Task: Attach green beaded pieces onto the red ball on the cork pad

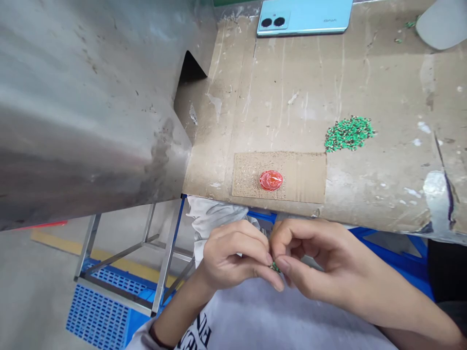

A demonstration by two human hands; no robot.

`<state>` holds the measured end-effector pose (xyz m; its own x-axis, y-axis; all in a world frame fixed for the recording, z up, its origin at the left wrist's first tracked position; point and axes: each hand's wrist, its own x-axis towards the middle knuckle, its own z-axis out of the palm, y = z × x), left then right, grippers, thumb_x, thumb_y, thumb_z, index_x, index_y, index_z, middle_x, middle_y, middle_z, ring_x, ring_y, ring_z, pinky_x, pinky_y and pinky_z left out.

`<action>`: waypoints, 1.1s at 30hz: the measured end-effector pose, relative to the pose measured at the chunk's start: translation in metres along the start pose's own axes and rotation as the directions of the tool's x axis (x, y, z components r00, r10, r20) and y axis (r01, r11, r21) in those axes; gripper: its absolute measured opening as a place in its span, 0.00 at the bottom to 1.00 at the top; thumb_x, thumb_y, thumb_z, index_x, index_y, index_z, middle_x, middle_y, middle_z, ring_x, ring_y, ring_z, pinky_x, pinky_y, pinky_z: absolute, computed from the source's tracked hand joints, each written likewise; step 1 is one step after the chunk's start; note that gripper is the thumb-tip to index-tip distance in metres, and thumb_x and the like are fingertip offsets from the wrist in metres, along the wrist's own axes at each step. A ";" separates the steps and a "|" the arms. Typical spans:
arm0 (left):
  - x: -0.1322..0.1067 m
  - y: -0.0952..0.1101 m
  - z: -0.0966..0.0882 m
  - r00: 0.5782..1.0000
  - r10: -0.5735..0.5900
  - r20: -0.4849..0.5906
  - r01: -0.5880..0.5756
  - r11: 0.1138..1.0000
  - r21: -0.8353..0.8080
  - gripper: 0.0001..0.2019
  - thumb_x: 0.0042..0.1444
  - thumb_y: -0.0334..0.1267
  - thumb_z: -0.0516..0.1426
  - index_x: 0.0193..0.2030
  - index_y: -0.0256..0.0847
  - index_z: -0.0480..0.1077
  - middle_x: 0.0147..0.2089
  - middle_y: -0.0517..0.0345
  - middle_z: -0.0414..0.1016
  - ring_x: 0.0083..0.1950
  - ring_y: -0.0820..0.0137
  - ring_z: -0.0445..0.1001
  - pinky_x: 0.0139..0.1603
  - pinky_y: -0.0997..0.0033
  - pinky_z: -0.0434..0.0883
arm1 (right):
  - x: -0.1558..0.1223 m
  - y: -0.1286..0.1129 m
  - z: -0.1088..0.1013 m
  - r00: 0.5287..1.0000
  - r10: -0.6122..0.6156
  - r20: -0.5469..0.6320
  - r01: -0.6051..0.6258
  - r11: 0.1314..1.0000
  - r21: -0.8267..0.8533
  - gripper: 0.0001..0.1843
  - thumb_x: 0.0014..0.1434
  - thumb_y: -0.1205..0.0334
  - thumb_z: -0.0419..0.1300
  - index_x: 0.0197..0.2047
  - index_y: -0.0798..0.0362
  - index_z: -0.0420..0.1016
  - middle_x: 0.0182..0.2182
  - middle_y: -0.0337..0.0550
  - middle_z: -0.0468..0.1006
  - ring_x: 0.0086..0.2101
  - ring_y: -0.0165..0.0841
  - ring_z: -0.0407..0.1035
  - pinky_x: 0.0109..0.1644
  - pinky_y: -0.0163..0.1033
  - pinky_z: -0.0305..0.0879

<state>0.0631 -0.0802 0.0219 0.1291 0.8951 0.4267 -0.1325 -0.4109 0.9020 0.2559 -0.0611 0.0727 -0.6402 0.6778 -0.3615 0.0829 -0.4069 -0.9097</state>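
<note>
My left hand [237, 255] and my right hand [317, 260] meet fingertip to fingertip in front of the table edge, above my lap. Both are closed in a pinch on a small green piece [275, 267], mostly hidden by the fingers; its exact kind is too small to make out. Beyond them, a red, glossy oval piece [271, 180] lies on a cardboard strip [306, 177] dotted with tiny holes or specks. A heap of small green pieces with metallic-looking ends [349, 133] sits just past the strip's far right corner.
A light blue phone [306, 18] lies face down at the table's far edge. At the far right stands a white object [443, 24] with a few green bits beside it. A large metal housing [91, 107] fills the left. Below is a blue crate [98, 311].
</note>
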 end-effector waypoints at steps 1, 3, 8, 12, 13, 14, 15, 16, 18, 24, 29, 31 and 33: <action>0.000 0.000 0.000 1.000 0.000 0.001 0.000 1.000 0.000 0.15 0.57 0.40 0.75 0.31 0.36 0.74 0.30 0.61 0.80 0.30 0.77 0.79 0.33 0.84 0.75 | 0.000 0.000 0.001 1.000 0.007 0.000 -0.007 1.000 0.011 0.07 0.68 0.66 0.62 0.35 0.50 0.75 0.29 0.33 0.75 0.29 0.26 0.67 0.33 0.30 0.65; 0.000 -0.001 0.000 1.000 -0.004 -0.001 0.004 1.000 -0.005 0.15 0.56 0.40 0.75 0.31 0.36 0.74 0.30 0.61 0.80 0.30 0.77 0.79 0.33 0.84 0.75 | 0.000 0.002 0.001 1.000 0.022 0.002 -0.022 0.999 0.037 0.07 0.68 0.65 0.62 0.36 0.50 0.74 0.29 0.34 0.75 0.29 0.27 0.67 0.33 0.31 0.65; -0.004 -0.004 0.002 0.999 0.010 -0.040 -0.012 0.999 -0.053 0.14 0.55 0.39 0.76 0.32 0.37 0.75 0.29 0.61 0.80 0.29 0.76 0.79 0.32 0.82 0.75 | 0.001 0.005 0.003 0.999 0.035 -0.011 -0.034 0.998 0.056 0.05 0.68 0.64 0.62 0.37 0.50 0.74 0.29 0.34 0.75 0.30 0.28 0.67 0.33 0.32 0.65; -0.006 -0.005 0.003 0.999 0.000 -0.046 -0.003 0.998 -0.058 0.13 0.55 0.39 0.75 0.35 0.38 0.77 0.30 0.61 0.81 0.30 0.75 0.80 0.32 0.80 0.76 | 0.000 0.007 0.004 0.999 0.005 -0.038 -0.005 1.000 0.017 0.05 0.66 0.66 0.62 0.36 0.49 0.74 0.29 0.35 0.74 0.29 0.28 0.66 0.33 0.32 0.65; -0.006 -0.004 0.002 0.999 -0.002 -0.045 0.000 0.999 -0.052 0.13 0.56 0.39 0.75 0.35 0.38 0.77 0.30 0.61 0.81 0.30 0.75 0.79 0.32 0.80 0.76 | -0.001 0.008 0.004 0.999 -0.001 -0.041 0.001 1.000 0.016 0.05 0.66 0.67 0.62 0.36 0.49 0.74 0.30 0.35 0.74 0.29 0.28 0.67 0.33 0.32 0.65; -0.006 -0.003 0.002 0.999 -0.003 -0.044 0.001 0.999 -0.045 0.13 0.56 0.39 0.75 0.35 0.38 0.77 0.31 0.61 0.81 0.30 0.75 0.79 0.32 0.80 0.75 | -0.001 0.008 0.004 0.999 -0.004 -0.043 0.005 1.000 0.018 0.05 0.65 0.68 0.62 0.36 0.49 0.74 0.30 0.35 0.75 0.30 0.28 0.67 0.34 0.33 0.66; -0.006 -0.002 0.002 0.999 -0.006 -0.043 0.005 0.999 -0.035 0.13 0.56 0.40 0.75 0.35 0.39 0.77 0.31 0.61 0.81 0.30 0.75 0.79 0.32 0.80 0.75 | -0.001 0.008 0.004 0.999 -0.008 -0.042 0.009 1.000 0.026 0.05 0.65 0.68 0.62 0.37 0.49 0.74 0.31 0.35 0.75 0.31 0.28 0.68 0.35 0.33 0.67; -0.006 -0.002 0.002 0.999 -0.013 -0.040 0.012 1.000 -0.022 0.13 0.56 0.40 0.75 0.35 0.39 0.77 0.32 0.61 0.81 0.31 0.75 0.79 0.33 0.80 0.75 | -0.001 0.009 0.004 0.999 -0.007 -0.040 0.009 0.999 0.039 0.05 0.65 0.69 0.62 0.37 0.49 0.74 0.31 0.35 0.75 0.31 0.28 0.68 0.35 0.32 0.67; -0.005 -0.001 0.001 0.999 -0.026 -0.034 0.026 1.000 0.001 0.13 0.55 0.40 0.75 0.35 0.38 0.77 0.32 0.61 0.81 0.32 0.75 0.79 0.33 0.80 0.75 | -0.001 0.009 0.003 0.999 0.006 -0.031 -0.004 0.997 0.080 0.06 0.64 0.69 0.63 0.36 0.50 0.74 0.31 0.34 0.74 0.30 0.27 0.68 0.34 0.31 0.66; -0.005 -0.003 0.001 1.000 0.004 -0.026 -0.004 1.000 -0.005 0.13 0.56 0.40 0.75 0.34 0.38 0.77 0.31 0.61 0.80 0.31 0.76 0.78 0.33 0.80 0.75 | 0.002 0.004 0.002 0.998 0.064 0.028 -0.068 0.980 0.186 0.07 0.66 0.65 0.64 0.35 0.50 0.72 0.29 0.34 0.74 0.25 0.24 0.69 0.29 0.29 0.66; -0.005 -0.001 0.001 0.999 -0.011 -0.040 0.011 1.000 -0.008 0.14 0.56 0.44 0.74 0.34 0.38 0.77 0.31 0.61 0.80 0.30 0.75 0.78 0.32 0.80 0.75 | 0.000 0.002 0.000 0.994 0.086 0.063 -0.097 0.975 0.198 0.09 0.68 0.58 0.66 0.37 0.51 0.74 0.29 0.36 0.76 0.27 0.27 0.72 0.32 0.31 0.69; -0.006 0.000 0.001 0.999 0.000 -0.047 0.000 1.000 -0.004 0.15 0.56 0.46 0.73 0.34 0.38 0.77 0.31 0.61 0.79 0.30 0.76 0.78 0.32 0.80 0.75 | -0.001 0.001 -0.001 0.998 0.034 0.050 -0.042 0.988 0.149 0.07 0.69 0.59 0.65 0.38 0.51 0.76 0.31 0.37 0.78 0.29 0.27 0.73 0.33 0.31 0.70; -0.006 0.001 0.002 0.999 0.013 -0.051 -0.013 1.000 -0.002 0.15 0.56 0.46 0.73 0.34 0.38 0.77 0.30 0.61 0.79 0.29 0.76 0.77 0.31 0.81 0.75 | -0.002 0.000 -0.001 0.999 -0.014 0.040 0.010 0.996 0.089 0.06 0.70 0.61 0.64 0.39 0.51 0.77 0.32 0.37 0.79 0.30 0.27 0.73 0.34 0.30 0.71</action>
<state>0.0637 -0.0865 0.0202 0.0774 0.8972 0.4348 -0.1358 -0.4226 0.8961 0.2584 -0.0619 0.0734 -0.6715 0.6580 -0.3407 0.0083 -0.4531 -0.8914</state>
